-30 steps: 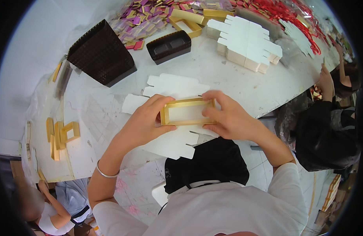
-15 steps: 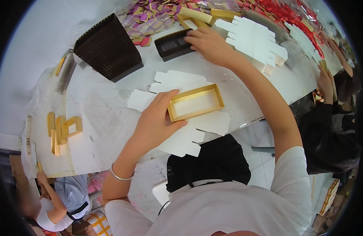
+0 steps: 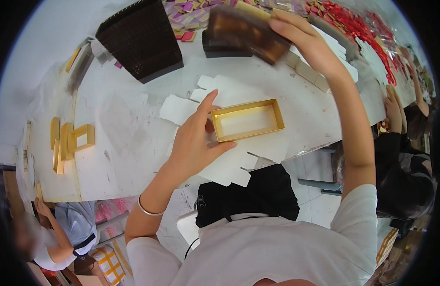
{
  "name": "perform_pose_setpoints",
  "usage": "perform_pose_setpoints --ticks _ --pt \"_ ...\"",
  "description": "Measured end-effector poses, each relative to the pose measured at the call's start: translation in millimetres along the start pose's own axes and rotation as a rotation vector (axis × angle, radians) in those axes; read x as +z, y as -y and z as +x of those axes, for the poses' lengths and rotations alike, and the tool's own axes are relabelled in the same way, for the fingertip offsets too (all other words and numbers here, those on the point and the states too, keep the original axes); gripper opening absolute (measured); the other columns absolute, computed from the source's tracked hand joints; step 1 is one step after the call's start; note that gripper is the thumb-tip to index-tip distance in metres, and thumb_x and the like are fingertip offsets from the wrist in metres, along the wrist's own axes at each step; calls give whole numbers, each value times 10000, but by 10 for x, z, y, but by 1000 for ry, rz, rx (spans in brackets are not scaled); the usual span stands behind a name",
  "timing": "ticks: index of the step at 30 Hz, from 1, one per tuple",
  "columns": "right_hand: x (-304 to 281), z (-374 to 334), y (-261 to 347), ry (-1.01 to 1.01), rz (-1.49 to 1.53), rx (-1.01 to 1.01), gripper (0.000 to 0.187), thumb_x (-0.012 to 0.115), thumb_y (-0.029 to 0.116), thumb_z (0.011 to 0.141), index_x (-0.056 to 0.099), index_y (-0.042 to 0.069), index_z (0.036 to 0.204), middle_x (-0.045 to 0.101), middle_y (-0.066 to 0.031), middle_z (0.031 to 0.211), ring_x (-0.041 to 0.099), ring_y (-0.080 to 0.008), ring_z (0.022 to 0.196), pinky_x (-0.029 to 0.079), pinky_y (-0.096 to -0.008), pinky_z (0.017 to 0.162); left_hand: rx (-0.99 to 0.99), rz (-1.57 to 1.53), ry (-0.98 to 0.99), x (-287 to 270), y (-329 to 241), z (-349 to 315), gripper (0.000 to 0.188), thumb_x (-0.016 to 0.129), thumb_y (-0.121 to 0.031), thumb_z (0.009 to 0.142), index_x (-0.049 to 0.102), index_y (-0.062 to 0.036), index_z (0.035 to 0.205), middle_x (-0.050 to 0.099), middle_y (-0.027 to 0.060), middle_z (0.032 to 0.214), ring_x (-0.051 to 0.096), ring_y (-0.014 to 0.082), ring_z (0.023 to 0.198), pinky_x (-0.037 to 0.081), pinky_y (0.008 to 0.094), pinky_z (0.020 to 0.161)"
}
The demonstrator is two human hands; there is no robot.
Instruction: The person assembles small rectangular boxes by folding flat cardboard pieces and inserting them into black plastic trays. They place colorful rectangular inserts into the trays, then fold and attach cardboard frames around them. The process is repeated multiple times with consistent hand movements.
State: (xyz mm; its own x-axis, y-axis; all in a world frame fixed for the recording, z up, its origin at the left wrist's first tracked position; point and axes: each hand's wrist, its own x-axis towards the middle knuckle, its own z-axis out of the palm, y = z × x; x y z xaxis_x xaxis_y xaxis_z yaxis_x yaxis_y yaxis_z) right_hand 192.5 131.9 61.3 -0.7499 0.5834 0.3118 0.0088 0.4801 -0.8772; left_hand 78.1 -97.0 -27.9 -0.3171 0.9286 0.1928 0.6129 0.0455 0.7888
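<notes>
My right hand (image 3: 301,35) grips one end of a dark brown plastic insert tray (image 3: 246,31), which is smeared by motion. It is raised over a small stack of similar dark trays (image 3: 225,47). My left hand (image 3: 196,133) is at the left end of an open gold cardboard box (image 3: 277,117), thumb by the near side and bent fingers at the end wall. Its index finger points up, off the box. Nothing lies in the box; its pale bottom shows. Flat white die-cut card sheets (image 3: 229,167) lie beneath it.
A tall stack of dark trays (image 3: 141,43) stands at back left. Several gold box pieces (image 3: 67,140) sit at left. White card blanks (image 3: 341,47), red ribbons (image 3: 344,24) and small purple-and-gold pieces (image 3: 191,19) fill the back. People work at both sides (image 3: 62,238).
My right hand has lifted a dark tray off the small stack and moved up and right with it. My left index finger has straightened away from the gold box.
</notes>
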Motion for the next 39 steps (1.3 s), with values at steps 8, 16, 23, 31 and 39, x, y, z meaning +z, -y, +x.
perform_pose_setpoints --ticks 8,16,23,31,39 --pt "-41 -460 -46 469 -184 560 370 580 329 833 622 28 1045 551 -103 1124 530 -158 976 437 -301 858 239 124 85 5 -94 52 850 812 -199 658 365 -87 1372 560 88 1165 567 201 904 464 291 756" --pt "-180 -802 114 610 -433 -498 366 650 214 814 604 70 1147 503 -168 1207 533 -308 1014 449 -360 852 31 -107 190 -98 -94 75 687 814 -128 646 467 -72 1237 569 58 1089 545 161 906 452 275 769" --pt "-331 -1002 71 666 -421 -436 422 707 70 634 661 38 1053 528 -234 1132 563 -352 935 479 -401 793 -76 -133 306 -146 -172 121 751 789 -56 646 436 -101 1307 560 47 1094 517 149 868 429 261 754" --pt "-264 -1131 -89 569 -379 -294 482 700 82 662 626 51 1137 543 -212 1124 575 -347 932 483 -382 802 82 -164 267 -115 -191 73 877 733 -19 664 299 -124 1418 498 71 1221 487 175 863 420 284 768" --pt "-306 -1159 -44 389 -335 -442 496 661 23 619 633 35 1115 559 -188 1065 570 -333 863 489 -353 744 -7 -141 263 -89 -139 78 961 815 -139 653 261 -127 1437 502 73 1210 489 170 870 425 289 768"
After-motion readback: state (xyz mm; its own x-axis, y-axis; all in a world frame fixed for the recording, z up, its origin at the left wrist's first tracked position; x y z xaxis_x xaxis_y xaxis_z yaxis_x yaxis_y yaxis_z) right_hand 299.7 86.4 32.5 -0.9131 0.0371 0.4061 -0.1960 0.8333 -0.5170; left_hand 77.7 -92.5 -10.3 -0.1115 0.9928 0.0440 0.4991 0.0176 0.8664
